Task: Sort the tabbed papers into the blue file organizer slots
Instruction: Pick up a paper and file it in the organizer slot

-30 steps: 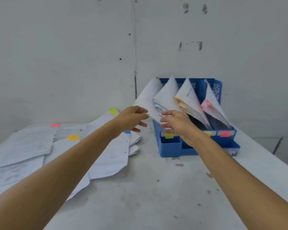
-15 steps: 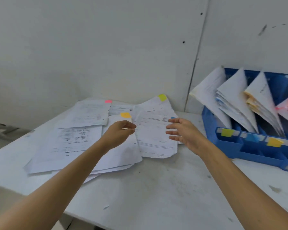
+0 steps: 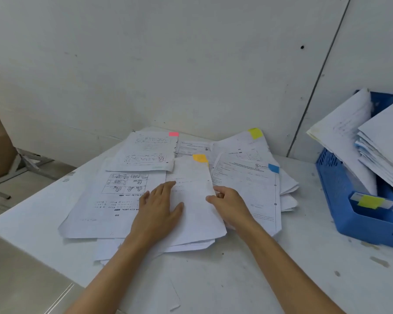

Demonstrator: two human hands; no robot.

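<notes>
Tabbed papers [image 3: 123, 200] cover a white table [image 3: 304, 257] against a grey wall [image 3: 191, 64]. Left hand [image 3: 157, 211] lies flat, fingers straight, on the orange-tabbed sheet [image 3: 195, 214]; right hand [image 3: 230, 207] pinches its edge.

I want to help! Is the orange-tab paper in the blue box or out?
Out. The orange-tabbed paper lies atop the pile under the left hand; the blue organizer stands apart.

White sheet [image 3: 195, 211] between left hand [image 3: 157, 214] and right hand [image 3: 229, 205], orange tab [image 3: 200, 158] beyond fingertips. Black line-drawn cartoon panels [image 3: 125, 183] just beyond left hand, pink tab [image 3: 173, 134] farther. Yellow tab [image 3: 255, 133], blue tab [image 3: 273, 168] beyond right hand. Blue organizer [image 3: 334, 177] right of right hand, yellow label [image 3: 370, 201]. White table [image 3: 304, 268], grey specks.
</notes>
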